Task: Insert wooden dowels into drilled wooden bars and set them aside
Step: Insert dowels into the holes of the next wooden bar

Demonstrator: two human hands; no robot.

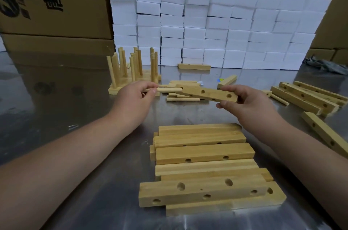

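My right hand point(243, 101) grips one end of a drilled wooden bar point(205, 93), held above the steel table with its holes facing me. My left hand point(138, 96) pinches a wooden dowel point(169, 89) lying level, its tip at the bar's left end. More loose dowels point(183, 99) lie on the table under the bar. Finished bars with upright dowels point(131, 71) stand at the far left. A stack of drilled bars point(205, 163) lies in front of me.
More drilled bars point(308, 98) lie at the right, one point(327, 133) near the right edge, and one point(194, 66) by a wall of white foam blocks point(216, 22). Cardboard boxes point(52, 3) stand at the back left. Bare steel table point(66, 107) shows on the left.
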